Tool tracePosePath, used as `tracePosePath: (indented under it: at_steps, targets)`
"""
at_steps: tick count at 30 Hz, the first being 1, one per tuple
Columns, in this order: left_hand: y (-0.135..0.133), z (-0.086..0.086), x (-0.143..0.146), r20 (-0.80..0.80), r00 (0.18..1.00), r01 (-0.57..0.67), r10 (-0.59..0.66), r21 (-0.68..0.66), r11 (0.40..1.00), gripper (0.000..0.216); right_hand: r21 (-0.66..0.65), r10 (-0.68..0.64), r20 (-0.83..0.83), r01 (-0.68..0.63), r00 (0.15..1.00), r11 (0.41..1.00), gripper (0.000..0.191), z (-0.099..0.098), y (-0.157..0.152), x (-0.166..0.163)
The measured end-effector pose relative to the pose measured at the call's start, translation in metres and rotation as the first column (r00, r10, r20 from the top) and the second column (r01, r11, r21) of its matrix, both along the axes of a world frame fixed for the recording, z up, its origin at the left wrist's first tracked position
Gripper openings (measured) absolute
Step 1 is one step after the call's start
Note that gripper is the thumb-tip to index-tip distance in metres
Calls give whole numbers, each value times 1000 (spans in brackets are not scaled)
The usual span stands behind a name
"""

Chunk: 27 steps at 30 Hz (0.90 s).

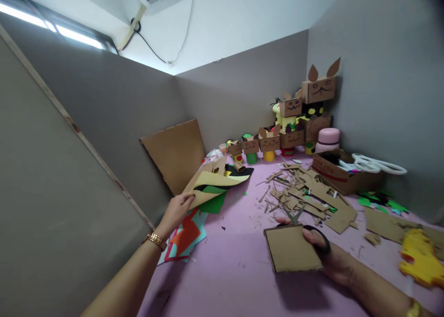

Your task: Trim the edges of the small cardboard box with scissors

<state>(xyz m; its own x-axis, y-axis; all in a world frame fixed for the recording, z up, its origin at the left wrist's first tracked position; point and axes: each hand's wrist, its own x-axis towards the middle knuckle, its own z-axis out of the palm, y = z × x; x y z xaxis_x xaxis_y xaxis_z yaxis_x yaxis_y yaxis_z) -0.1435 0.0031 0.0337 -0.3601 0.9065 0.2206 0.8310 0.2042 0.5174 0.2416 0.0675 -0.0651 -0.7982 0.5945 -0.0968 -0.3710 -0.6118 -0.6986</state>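
My left hand [178, 211] is closed on the edge of a pale yellow sheet of paper [204, 193], which is lifted and curled. Under it lie black and green sheets [215, 204], and a piece of cardboard shows behind. My right hand [333, 257] grips a square piece of cardboard [293, 250] above the table, thumb on its top face. The same hand also holds scissors [294, 215], with the blades pointing away and a black handle loop around the thumb side. Orange, red and light blue paper [187, 236] lies below my left hand.
Cardboard scraps [305, 194] spread across the purple table [229, 280]. Cardboard animal figures [268, 143] stand along the back. At right are an open box [342, 180], a pink bottle [328, 139] and a yellow glue gun [419, 257]. A cardboard sheet [176, 155] leans on the left partition.
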Motion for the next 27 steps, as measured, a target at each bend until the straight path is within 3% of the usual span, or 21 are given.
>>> tracePosePath:
  at_steps: [6, 16, 23, 27]
  targets:
    - [5, 17, -4, 4, 999, -37, 36, 44, 998, 26, 29, -15, 15, 14, 1000, 999, 61, 3, 0, 0]
    - [7, 29, -10, 55, 990, -135, 129, 113, 984, 28, 29, 9, -11, -9, 1000, 1000, 59, -5, 2, 0]
    - [-7, 10, 7, 259, 964, -61, 55, 17, 998, 25, 52, -13, 19, 12, 1000, 999, 65, -1, 1, -2]
    - [-21, -2, 33, 481, 876, 71, -27, -73, 995, 14, 86, -19, 8, 18, 1000, 996, 62, 1, 0, -2]
